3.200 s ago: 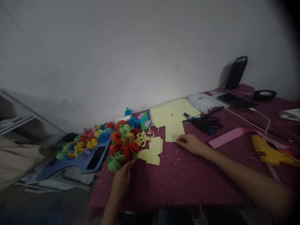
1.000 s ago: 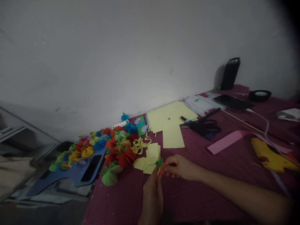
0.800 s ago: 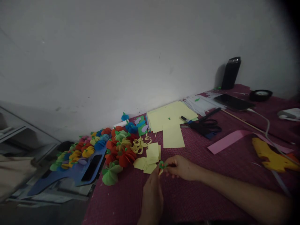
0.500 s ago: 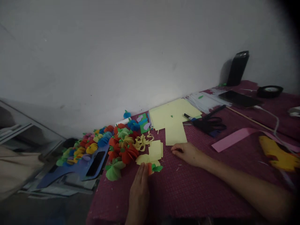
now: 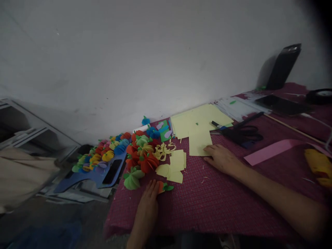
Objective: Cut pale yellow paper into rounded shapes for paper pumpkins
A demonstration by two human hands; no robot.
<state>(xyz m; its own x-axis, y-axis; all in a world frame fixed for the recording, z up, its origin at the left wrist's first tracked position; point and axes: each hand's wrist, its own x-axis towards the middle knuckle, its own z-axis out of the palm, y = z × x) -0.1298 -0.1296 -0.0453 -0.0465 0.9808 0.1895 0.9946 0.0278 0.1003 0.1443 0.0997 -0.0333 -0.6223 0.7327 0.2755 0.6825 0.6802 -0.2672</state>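
Observation:
My left hand [image 5: 147, 200] lies low over the table's near left part, its fingers nearly straight and together. At its fingertips it has hold of a small folded orange paper pumpkin [image 5: 161, 187] with green paper leaves; my thumb is hidden. My right hand [image 5: 220, 158] rests palm down, fingers apart, its fingertips on the lower right corner of a pale yellow paper sheet [image 5: 199, 143]. Between the hands lie small yellow paper pieces [image 5: 177, 160] and curly yellow paper strips [image 5: 163, 150]. Finished-looking paper pumpkins [image 5: 147, 162] in red, green and blue crowd beside my left hand.
Larger yellow sheets [image 5: 192, 119] lie against the wall. Black-handled scissors [image 5: 245, 135], a pink paper strip [image 5: 272, 151], a yellow tool [image 5: 317, 166] and a dark phone [image 5: 282, 104] are on the right. More paper pumpkins sit on a blue board [image 5: 77, 185] at left.
My left hand has drawn the orange paper pumpkin left and nearer, off the small yellow pieces. My right hand has uncurled and come onto the yellow sheet's corner. The view has shifted slightly.

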